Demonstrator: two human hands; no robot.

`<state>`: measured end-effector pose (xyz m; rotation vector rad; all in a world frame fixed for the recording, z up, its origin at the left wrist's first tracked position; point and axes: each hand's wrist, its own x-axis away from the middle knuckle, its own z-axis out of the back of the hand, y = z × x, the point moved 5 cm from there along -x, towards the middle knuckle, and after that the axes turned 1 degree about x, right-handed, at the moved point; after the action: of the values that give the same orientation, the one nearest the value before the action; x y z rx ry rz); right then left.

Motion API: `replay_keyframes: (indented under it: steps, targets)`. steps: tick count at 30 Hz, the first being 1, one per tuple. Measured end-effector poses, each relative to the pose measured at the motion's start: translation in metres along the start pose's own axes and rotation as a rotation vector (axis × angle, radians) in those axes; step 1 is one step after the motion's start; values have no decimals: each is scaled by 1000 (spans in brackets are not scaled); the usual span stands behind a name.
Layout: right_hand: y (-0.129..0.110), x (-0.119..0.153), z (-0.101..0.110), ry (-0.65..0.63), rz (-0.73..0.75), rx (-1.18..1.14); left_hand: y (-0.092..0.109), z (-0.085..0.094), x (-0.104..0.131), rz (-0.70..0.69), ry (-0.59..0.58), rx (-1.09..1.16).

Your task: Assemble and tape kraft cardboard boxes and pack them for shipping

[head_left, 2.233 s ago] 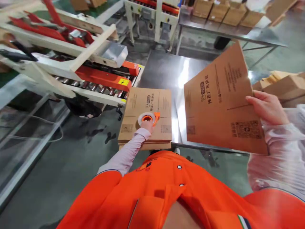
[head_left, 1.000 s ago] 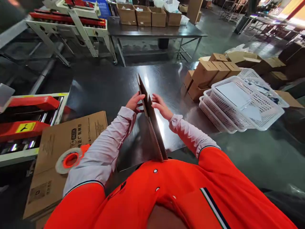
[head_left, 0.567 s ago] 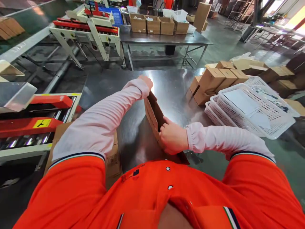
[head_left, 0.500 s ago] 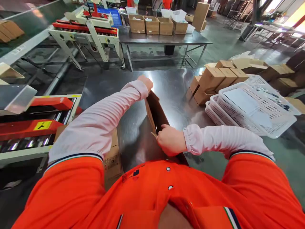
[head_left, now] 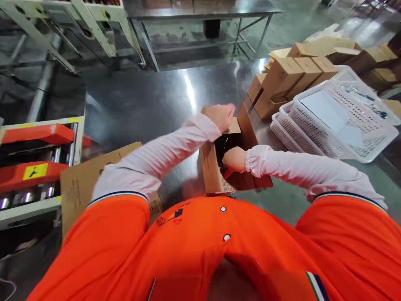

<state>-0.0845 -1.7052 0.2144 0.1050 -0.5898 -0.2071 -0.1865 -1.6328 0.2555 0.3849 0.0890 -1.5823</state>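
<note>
A brown cardboard box (head_left: 210, 169) stands open at the top on the metal table in front of my body, its flaps raised. My left hand (head_left: 221, 116) is closed at the far end of the box, by a flap there; its fingertips are partly hidden and a little blurred. Inside the near part of the opening, my right hand (head_left: 234, 160) has its fingers curled down on the cardboard by the near flap, which carries printed characters. The inside of the box is dark, and my hands cover some of it.
Small cardboard boxes (head_left: 282, 77) and stacked white plastic baskets (head_left: 372, 152) stand on the right. At left are a flat cardboard piece (head_left: 81, 179) and a roller conveyor with red guides (head_left: 44, 170). Another metal table (head_left: 200, 16) stands beyond.
The narrow, folded box has been spread into an open rectangular shape. My left hand has moved right and nearer; my right hand has shifted up and right into the opening. The view tilts down.
</note>
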Motion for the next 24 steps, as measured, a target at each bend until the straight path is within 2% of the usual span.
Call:
replay_keyframes:
  steps: [2, 3, 5, 7, 9, 11, 13, 15, 17, 18, 20, 21, 22, 24]
  targets:
    - [15, 22, -9, -34, -28, 12, -1, -17, -13, 34, 293, 229]
    - [24, 35, -12, 13, 14, -8, -9, -29, -18, 85, 399, 349]
    - [44, 61, -17, 262, 176, -108, -31, -53, -27, 228, 533, 544]
    - [59, 80, -22, 599, 326, -248, -54, -71, -38, 336, 623, 703]
    - [58, 76, -28, 802, 371, -297, -69, -77, -54, 370, 623, 826]
    - [38, 42, -24, 817, 327, -264, -76, -73, -68, 357, 531, 919]
    - [13, -1, -4, 828, 190, -265, -84, -56, -69, 304, 435, 926]
    - [-5, -38, 26, 895, 21, -314, -99, -27, -46, 236, 396, 784]
    - [-13, -62, 50, 965, -83, -352, -120, 2, 4, 197, 381, 508]
    - [-14, -69, 59, 997, -92, -358, -132, 10, 35, 229, 313, 381]
    - [-11, -79, 66, 1059, -46, -347, -154, 17, 100, 374, 176, 240]
    - [-9, -81, 66, 1095, -21, -338, -159, 17, 130, 415, 138, 229]
    - [-5, -82, 65, 1132, -8, -330, -160, 16, 155, 438, 148, 239]
    - [2, -84, 62, 1186, -22, -317, -150, 11, 186, 402, 271, 294]
